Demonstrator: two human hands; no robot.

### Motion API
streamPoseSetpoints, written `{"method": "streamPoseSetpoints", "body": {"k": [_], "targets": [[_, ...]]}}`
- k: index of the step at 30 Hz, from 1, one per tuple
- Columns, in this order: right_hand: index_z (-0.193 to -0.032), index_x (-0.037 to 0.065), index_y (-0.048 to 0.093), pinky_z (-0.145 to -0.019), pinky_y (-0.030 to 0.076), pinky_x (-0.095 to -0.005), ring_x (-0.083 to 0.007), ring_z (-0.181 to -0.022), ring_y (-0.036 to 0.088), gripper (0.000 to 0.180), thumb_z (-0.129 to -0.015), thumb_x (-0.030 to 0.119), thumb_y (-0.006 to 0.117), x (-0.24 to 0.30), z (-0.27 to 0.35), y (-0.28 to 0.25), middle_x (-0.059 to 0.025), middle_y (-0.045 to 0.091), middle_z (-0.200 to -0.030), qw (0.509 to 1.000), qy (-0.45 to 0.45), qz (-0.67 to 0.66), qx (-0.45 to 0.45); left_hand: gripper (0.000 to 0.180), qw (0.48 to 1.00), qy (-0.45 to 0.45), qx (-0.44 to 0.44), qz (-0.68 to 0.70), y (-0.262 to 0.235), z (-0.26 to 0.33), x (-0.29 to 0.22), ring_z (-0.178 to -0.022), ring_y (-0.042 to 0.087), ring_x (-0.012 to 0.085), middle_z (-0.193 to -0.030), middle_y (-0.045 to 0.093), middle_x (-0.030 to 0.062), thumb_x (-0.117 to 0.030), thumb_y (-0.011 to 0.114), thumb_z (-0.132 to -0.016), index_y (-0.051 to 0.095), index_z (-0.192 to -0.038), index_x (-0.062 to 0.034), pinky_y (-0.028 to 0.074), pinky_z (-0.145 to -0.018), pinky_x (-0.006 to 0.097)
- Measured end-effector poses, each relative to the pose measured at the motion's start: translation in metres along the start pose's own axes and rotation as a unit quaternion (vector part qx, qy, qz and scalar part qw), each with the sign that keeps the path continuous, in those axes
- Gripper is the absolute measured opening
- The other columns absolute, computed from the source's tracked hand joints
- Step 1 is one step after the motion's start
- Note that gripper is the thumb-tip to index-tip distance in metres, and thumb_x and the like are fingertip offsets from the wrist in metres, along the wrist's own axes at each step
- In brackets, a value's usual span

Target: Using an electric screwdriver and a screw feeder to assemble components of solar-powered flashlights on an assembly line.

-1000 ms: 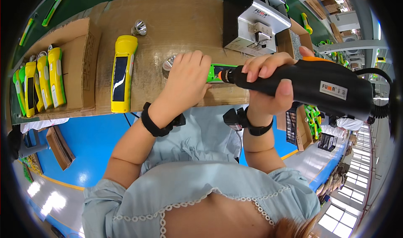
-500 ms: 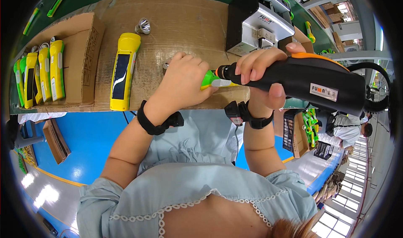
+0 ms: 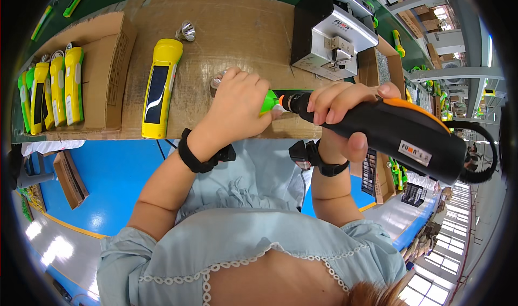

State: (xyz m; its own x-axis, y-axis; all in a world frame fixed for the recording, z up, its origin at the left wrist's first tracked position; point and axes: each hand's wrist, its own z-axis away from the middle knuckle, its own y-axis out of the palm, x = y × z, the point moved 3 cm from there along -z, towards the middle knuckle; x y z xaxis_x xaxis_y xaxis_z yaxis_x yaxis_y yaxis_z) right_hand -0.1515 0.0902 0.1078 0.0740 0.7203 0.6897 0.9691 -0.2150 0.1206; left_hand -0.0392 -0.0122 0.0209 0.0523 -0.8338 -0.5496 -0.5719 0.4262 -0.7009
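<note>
My left hand [image 3: 240,102] is wrapped round a green flashlight [image 3: 268,101], holding it just above the cardboard; most of its body is hidden by my fingers. A shiny reflector [image 3: 217,81] peeks out past the knuckles. In my right hand [image 3: 342,111] is a black electric screwdriver [image 3: 394,130] with an orange lever and a cable at its rear. Its tip meets or nearly meets the flashlight's green body; the exact contact is too small to make out. To the left lies a yellow flashlight [image 3: 160,87] with a dark panel, its loose reflector [image 3: 186,31] beyond its head.
An open cardboard box [image 3: 110,79] at the left holds several yellow and green flashlights [image 3: 74,85]. A silver and black screw feeder machine [image 3: 329,33] stands at the back right, with a small cardboard tray [image 3: 391,63] beside it. Flattened cardboard [image 3: 237,22] covers the bench.
The screwdriver's rear end has swung down toward me, and its nose now points a little more away from me. My left hand keeps its grip on the flashlight.
</note>
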Motion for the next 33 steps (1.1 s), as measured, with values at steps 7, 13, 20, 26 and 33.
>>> {"method": "streamPoseSetpoints", "body": {"k": [7, 13, 20, 26, 33], "targets": [[-0.131, 0.009, 0.027, -0.055, 0.049, -0.0388, -0.0209, -0.055, 0.055, 0.067, -0.082, 0.034, 0.065, 0.000, 0.008, -0.003, -0.0080, 0.054, -0.074, 0.999, -0.042, 0.021, -0.007, 0.028, 0.999, -0.018, -0.042, -0.002, 0.004, 0.003, -0.009, -0.086, 0.054, 0.0310, -0.084, 0.055, 0.0113, -0.016, 0.069, -0.068, 0.060, -0.093, -0.0064, 0.037, -0.085, 0.042], [-0.130, 0.009, 0.027, -0.057, 0.050, -0.0393, -0.0234, -0.057, 0.057, 0.068, -0.082, 0.033, 0.068, 0.010, 0.015, 0.002, -0.0098, 0.055, -0.074, 0.999, -0.010, -0.007, -0.043, 0.030, 0.997, -0.063, -0.026, 0.030, 0.004, 0.010, -0.021, -0.095, 0.051, 0.0319, -0.090, 0.052, 0.0124, -0.013, 0.069, -0.068, 0.059, -0.095, -0.0063, 0.033, -0.097, 0.046], [-0.130, 0.009, 0.029, -0.058, 0.050, -0.0399, -0.0253, -0.058, 0.058, 0.072, -0.080, 0.031, 0.074, 0.028, 0.012, 0.006, -0.0109, 0.056, -0.072, 0.995, 0.016, -0.016, -0.096, 0.040, 0.999, -0.029, -0.012, 0.027, 0.002, 0.016, -0.021, -0.098, 0.051, 0.0318, -0.094, 0.052, 0.0133, -0.017, 0.072, -0.069, 0.057, -0.103, -0.0025, 0.029, -0.102, 0.049], [-0.133, 0.006, 0.024, -0.055, 0.050, -0.0389, -0.0225, -0.054, 0.055, 0.070, -0.082, 0.034, 0.063, 0.013, 0.015, 0.009, -0.0100, 0.053, -0.075, 0.997, 0.009, 0.037, -0.074, 0.046, 1.000, -0.030, 0.002, 0.006, 0.004, 0.021, -0.023, -0.103, 0.049, 0.0317, -0.102, 0.052, 0.0130, -0.014, 0.073, -0.068, 0.054, -0.109, -0.0034, 0.025, -0.104, 0.051], [-0.124, 0.004, 0.028, -0.057, 0.049, -0.0297, -0.0173, -0.060, 0.055, 0.065, -0.082, 0.028, 0.071, 0.005, 0.017, 0.022, -0.0090, 0.056, -0.073, 0.992, 0.072, 0.058, -0.089, 0.052, 0.999, -0.040, 0.014, -0.026, 0.005, 0.026, -0.030, -0.104, 0.049, 0.0315, -0.104, 0.051, 0.0143, -0.012, 0.075, -0.065, 0.052, -0.110, -0.0016, 0.027, -0.101, 0.049]]}}
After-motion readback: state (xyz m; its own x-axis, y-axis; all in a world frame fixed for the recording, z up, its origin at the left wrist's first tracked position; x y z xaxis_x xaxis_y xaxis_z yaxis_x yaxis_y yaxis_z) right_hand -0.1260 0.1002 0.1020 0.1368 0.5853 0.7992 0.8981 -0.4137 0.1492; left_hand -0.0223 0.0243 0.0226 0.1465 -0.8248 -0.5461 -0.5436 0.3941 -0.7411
